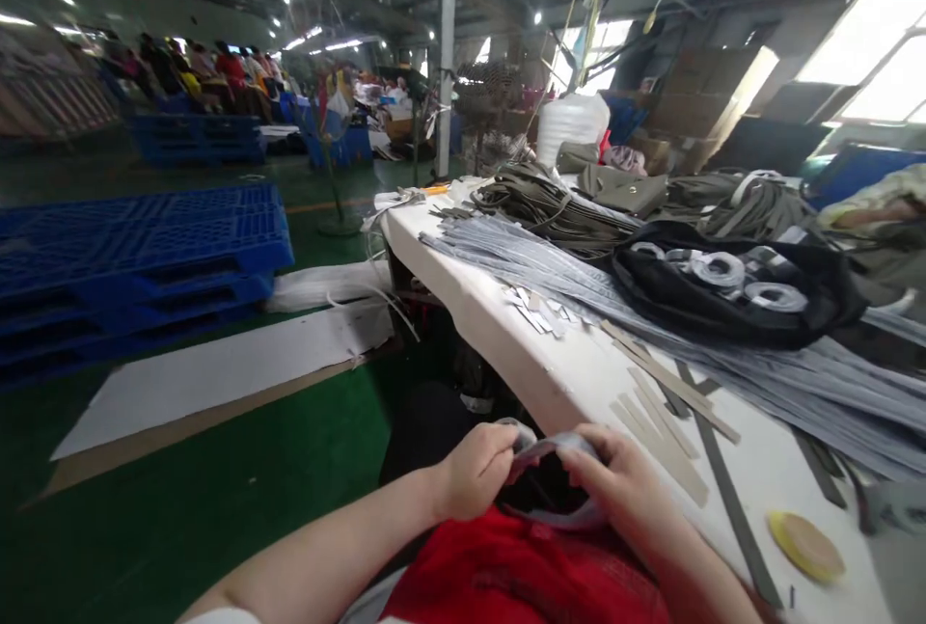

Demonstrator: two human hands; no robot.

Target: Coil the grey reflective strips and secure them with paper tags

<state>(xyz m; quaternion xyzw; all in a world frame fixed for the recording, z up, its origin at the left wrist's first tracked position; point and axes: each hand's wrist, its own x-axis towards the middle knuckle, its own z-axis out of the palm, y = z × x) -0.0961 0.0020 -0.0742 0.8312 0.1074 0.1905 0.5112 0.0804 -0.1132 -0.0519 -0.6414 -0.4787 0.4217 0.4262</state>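
Note:
A grey fabric strip point(557, 441) runs between my two hands above my lap, with part of it looping below. My left hand point(477, 470) is closed around one part of the strip, its fingers curled inward. My right hand point(614, 470) pinches the strip between thumb and fingers, close to the table edge. The hands are a short way apart, over red cloth point(528, 571) on my lap. Where the strip's ends lie is hidden by my fingers.
On the white table point(499, 315) lie long grey strips point(535, 257), beige strips point(662, 412), a black bag point(723, 325) holding white rolls point(774, 296), and a yellow tape roll point(806, 547). Blue pallets point(145, 257) and a white board point(217, 373) are at left. Another person's arm point(883, 204) shows far right.

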